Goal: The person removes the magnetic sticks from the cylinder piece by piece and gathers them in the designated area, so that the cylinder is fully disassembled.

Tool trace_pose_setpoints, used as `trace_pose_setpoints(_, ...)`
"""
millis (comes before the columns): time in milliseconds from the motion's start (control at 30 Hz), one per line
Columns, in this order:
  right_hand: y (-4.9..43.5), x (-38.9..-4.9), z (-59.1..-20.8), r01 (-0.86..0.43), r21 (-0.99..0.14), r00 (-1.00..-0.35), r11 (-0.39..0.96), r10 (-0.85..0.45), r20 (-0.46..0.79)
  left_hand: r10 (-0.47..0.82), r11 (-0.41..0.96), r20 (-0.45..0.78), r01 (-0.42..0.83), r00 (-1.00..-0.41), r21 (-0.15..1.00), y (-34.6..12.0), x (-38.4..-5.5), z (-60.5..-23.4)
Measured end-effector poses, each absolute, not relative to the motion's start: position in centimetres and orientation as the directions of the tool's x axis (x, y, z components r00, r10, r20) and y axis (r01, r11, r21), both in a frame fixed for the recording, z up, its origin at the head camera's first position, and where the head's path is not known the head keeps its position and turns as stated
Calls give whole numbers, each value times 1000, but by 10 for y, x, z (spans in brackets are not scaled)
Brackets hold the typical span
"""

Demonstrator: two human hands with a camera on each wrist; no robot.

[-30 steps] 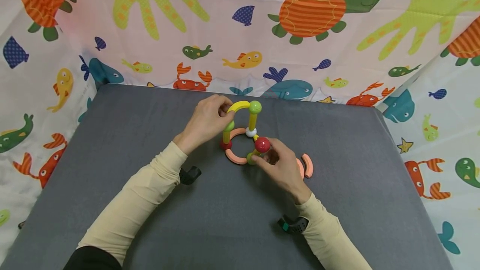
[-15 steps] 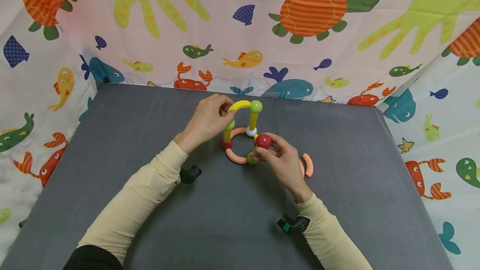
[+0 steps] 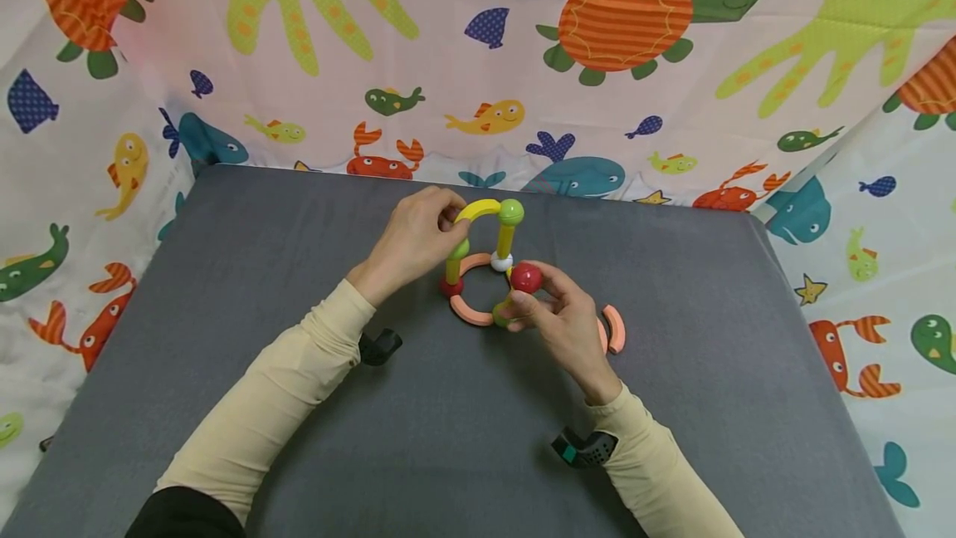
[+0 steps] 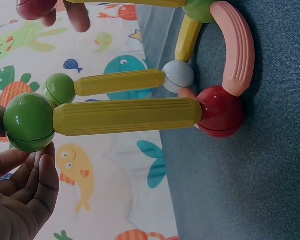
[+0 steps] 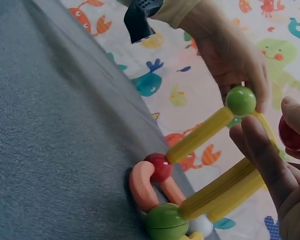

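Observation:
A toy frame of balls and ribbed sticks stands on the table. Its base ring joins pink curved sticks point(image 3: 470, 313), a red ball point(image 4: 221, 112), a white ball point(image 4: 178, 75) and a green ball point(image 5: 166, 222). Two yellow sticks point(image 4: 127, 116) rise to green balls point(image 3: 511, 212), bridged by a yellow curved stick point(image 3: 478, 207). My left hand point(image 3: 414, 232) pinches that curved stick at its left end, just above a green ball point(image 4: 29, 122). With thumb and fingers, my right hand point(image 3: 562, 318) grips another red ball point(image 3: 526, 278) above a yellow stick point(image 5: 209, 197) rising from the green base ball.
Spare pink curved sticks point(image 3: 614, 329) lie beside my right hand, partly covered by it. Grey cloth covers the table point(image 3: 418, 447). A curtain printed with sea animals point(image 3: 448, 48) hangs along the back and both sides.
My right hand's thumb and fingers have shifted up slightly from low by the green base ball, and the red ball there has risen a little. My left hand stays put.

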State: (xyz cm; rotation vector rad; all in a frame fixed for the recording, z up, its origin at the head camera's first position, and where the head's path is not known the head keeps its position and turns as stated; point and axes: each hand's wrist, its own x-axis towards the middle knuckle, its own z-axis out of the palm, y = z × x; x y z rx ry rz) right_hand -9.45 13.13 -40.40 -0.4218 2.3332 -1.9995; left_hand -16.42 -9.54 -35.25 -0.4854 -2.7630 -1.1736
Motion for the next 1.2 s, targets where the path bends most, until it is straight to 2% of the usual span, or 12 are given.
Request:
trace_pose_setpoints(133,142,-94,-401,-240,-947,-968,213,-132,216,252,651,210,326,-945,685,-96,-164,-353)
trace_pose_setpoints(200,153,-97,-404,-305,-887,-951,346,-72,299,252,651,207,324,-945,686,-96,-164,-353)
trace_pose_setpoints(267,168,-100,-410,-352,-776,-923,523,-57,380,252,651,204,322,-946,688,-95,-164,-352)
trace_pose_setpoints(367,191,-104,-425,-375,-532,-892,759,-140,430,253,653,196,316,-948,688,-94,-165,-353)
trace_pose_setpoints(467,208,-102,-442,-393,-335,-887,856,-257,385,260,654,195,321,-946,685,-94,-165,-353)
trace_pose_setpoints(567,219,-99,-454,-408,-215,-884,887,-326,335,265,646,209,334,-941,686,-94,-166,-353)
trace_pose_setpoints(667,222,-99,-460,-412,-163,-884,897,-349,310,260,642,220,339,-940,688,-95,-166,-354)
trace_pose_setpoints(900,212,-99,-444,-444,-179,-876,878,-382,295,260,646,210,331,-943,688,-95,-165,-353)
trace_pose_setpoints(967,200,-98,-435,-467,-274,-873,841,-390,292,258,648,213,332,-942,685,-95,-165,-353)
trace_pose_setpoints(1033,184,-97,-429,-467,-428,-883,774,-385,268,253,651,215,330,-943,684,-96,-165,-353)
trace_pose_setpoints(1133,160,-96,-428,-399,-647,-911,650,-359,202,248,655,208,322,-946,683,-96,-165,-353)
trace_pose_setpoints(1200,148,-96,-431,-354,-733,-921,581,-352,166,252,655,197,317,-947,686,-95,-164,-352)
